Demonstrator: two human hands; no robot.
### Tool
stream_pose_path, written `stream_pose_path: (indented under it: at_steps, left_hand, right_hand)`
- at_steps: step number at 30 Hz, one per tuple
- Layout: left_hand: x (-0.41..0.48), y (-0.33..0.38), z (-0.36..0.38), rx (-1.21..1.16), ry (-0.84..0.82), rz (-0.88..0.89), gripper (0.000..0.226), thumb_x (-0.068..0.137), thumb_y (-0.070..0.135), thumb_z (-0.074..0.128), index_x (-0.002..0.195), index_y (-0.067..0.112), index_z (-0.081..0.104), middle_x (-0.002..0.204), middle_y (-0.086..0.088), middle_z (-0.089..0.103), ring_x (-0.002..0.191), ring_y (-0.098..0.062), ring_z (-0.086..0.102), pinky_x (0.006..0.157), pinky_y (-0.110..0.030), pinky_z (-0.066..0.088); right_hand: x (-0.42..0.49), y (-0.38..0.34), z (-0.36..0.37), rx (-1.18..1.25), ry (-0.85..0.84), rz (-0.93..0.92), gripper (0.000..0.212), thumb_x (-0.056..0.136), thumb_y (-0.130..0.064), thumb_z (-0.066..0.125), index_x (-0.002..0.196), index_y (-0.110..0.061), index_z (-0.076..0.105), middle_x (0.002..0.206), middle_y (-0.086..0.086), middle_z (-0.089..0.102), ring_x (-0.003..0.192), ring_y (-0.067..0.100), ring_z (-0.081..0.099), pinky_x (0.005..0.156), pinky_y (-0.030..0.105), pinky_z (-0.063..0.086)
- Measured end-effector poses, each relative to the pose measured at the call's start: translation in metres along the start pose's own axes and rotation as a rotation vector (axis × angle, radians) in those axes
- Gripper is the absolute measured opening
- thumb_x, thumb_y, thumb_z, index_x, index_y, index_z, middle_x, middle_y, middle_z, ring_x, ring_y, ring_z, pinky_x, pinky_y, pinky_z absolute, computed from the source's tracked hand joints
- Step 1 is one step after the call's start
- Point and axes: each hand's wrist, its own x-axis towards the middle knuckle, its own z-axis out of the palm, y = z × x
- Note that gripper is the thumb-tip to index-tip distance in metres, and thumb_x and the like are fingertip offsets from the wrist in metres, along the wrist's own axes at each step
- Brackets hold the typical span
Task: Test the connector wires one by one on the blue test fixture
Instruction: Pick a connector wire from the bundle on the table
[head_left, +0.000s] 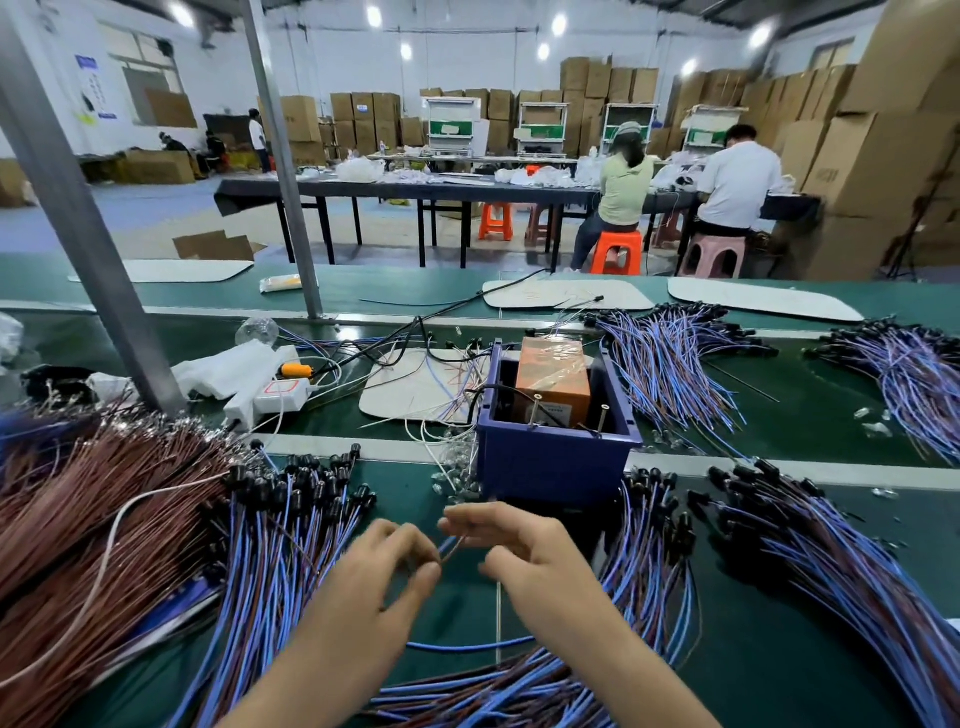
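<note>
Two hands engaged | left hand (384, 566) and right hand (519, 545) both pinch one connector wire (451, 545) between them | location: just in front of blue test fixture (550, 462)

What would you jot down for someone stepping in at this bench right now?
Left hand and right hand both pinch one blue-and-brown connector wire, held just in front of the blue test fixture.
It does not touch the fixture's two upright metal pins yet.
One wire bundle lies left of the hands, another bundle right; which is tested cannot be told.
To do: touch this wire to the pins, then the rest, one by one.
</note>
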Motion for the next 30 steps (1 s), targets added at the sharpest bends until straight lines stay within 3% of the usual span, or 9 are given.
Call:
stream_pose_path:
  at_steps: [3, 6, 9, 13, 17, 21, 24, 27, 30]
  left_hand:
    - [-0.005, -0.008, 0.001, 0.038, -0.101, -0.062, 0.018, 0.095, 0.019, 0.053, 0.077, 0.024, 0.051, 0.109, 0.01, 0.05, 0.104, -0.001, 0.048, 0.088, -0.015, 0.034]
    - [-0.012, -0.008, 0.003, -0.173, -0.212, -0.227, 0.024, 0.099, 0.017, 0.046, 0.086, 0.001, 0.059, 0.077, 0.0, 0.066, 0.067, -0.015, 0.063, 0.063, -0.03, 0.048]
    - [-0.017, -0.004, -0.004, -0.318, -0.088, -0.204, 0.029, 0.099, 0.011, 0.043, 0.076, -0.001, 0.055, 0.053, -0.003, 0.064, 0.034, -0.009, 0.041, 0.039, -0.017, 0.031]
    - [-0.015, 0.0, -0.028, -0.401, -0.144, -0.163, 0.022, 0.096, 0.017, 0.048, 0.078, 0.006, 0.053, 0.07, -0.012, 0.07, 0.04, -0.011, 0.031, 0.039, -0.016, 0.025]
    - [-0.014, 0.009, -0.046, -0.393, -0.201, -0.138, 0.025, 0.082, 0.032, 0.055, 0.084, 0.007, 0.059, 0.073, -0.012, 0.071, 0.041, -0.01, 0.028, 0.04, -0.015, 0.024]
    - [-0.011, 0.015, -0.044, -0.466, -0.14, -0.158, 0.019, 0.087, 0.018, 0.053, 0.087, 0.001, 0.061, 0.073, -0.016, 0.07, 0.037, -0.011, 0.027, 0.037, -0.014, 0.023]
    - [-0.013, 0.015, -0.042, -0.477, -0.113, -0.165, 0.014, 0.091, 0.007, 0.051, 0.087, 0.0, 0.063, 0.075, -0.016, 0.071, 0.037, -0.012, 0.028, 0.037, -0.015, 0.024]
    - [-0.017, 0.019, -0.044, -0.474, -0.098, -0.17, 0.016, 0.082, 0.016, 0.058, 0.084, 0.006, 0.071, 0.076, -0.013, 0.073, 0.038, -0.01, 0.036, 0.038, -0.014, 0.029]
    - [-0.015, 0.026, -0.045, -0.409, -0.157, -0.135, 0.019, 0.086, 0.012, 0.061, 0.084, 0.022, 0.076, 0.08, -0.004, 0.075, 0.041, -0.003, 0.04, 0.044, -0.012, 0.032]
  right_hand:
    - [-0.005, -0.002, -0.008, 0.02, 0.074, -0.067, 0.057, 0.084, 0.011, 0.043, 0.109, -0.034, 0.068, 0.105, -0.024, 0.069, 0.068, 0.008, 0.057, 0.067, 0.016, 0.042]
    - [-0.007, 0.002, -0.021, 0.062, 0.186, -0.089, 0.058, 0.088, 0.009, 0.047, 0.115, -0.039, 0.065, 0.11, -0.027, 0.067, 0.051, 0.011, 0.047, 0.055, 0.013, 0.039]
    - [-0.008, 0.013, -0.039, 0.033, 0.302, -0.06, 0.058, 0.089, 0.007, 0.05, 0.119, -0.042, 0.06, 0.118, -0.025, 0.064, 0.071, -0.011, 0.059, 0.066, 0.008, 0.044]
    - [-0.015, 0.036, -0.065, -0.03, 0.488, 0.008, 0.06, 0.088, 0.003, 0.055, 0.12, -0.047, 0.057, 0.119, -0.025, 0.063, 0.066, -0.012, 0.04, 0.072, 0.014, 0.032]
    - [-0.018, 0.043, -0.09, -0.005, 0.568, -0.003, 0.059, 0.088, 0.007, 0.055, 0.121, -0.041, 0.059, 0.118, -0.025, 0.063, 0.092, -0.013, 0.06, 0.09, 0.016, 0.044]
    - [-0.017, 0.046, -0.1, -0.014, 0.552, 0.013, 0.047, 0.088, 0.006, 0.056, 0.108, -0.035, 0.068, 0.109, -0.019, 0.069, 0.112, -0.005, 0.058, 0.1, 0.023, 0.041]
    - [-0.019, 0.052, -0.101, -0.12, 0.475, 0.079, 0.035, 0.09, 0.002, 0.056, 0.097, -0.028, 0.073, 0.091, -0.017, 0.074, 0.082, 0.004, 0.068, 0.079, 0.019, 0.052]
    - [-0.025, 0.056, -0.101, -0.256, 0.438, 0.192, 0.031, 0.091, -0.001, 0.055, 0.089, -0.025, 0.074, 0.062, -0.009, 0.071, 0.034, 0.006, 0.037, 0.038, 0.017, 0.033]
    - [-0.028, 0.04, -0.088, -0.401, 0.539, 0.102, 0.028, 0.089, -0.008, 0.06, 0.082, -0.033, 0.072, 0.051, -0.006, 0.06, 0.043, 0.005, 0.042, 0.045, 0.017, 0.033]
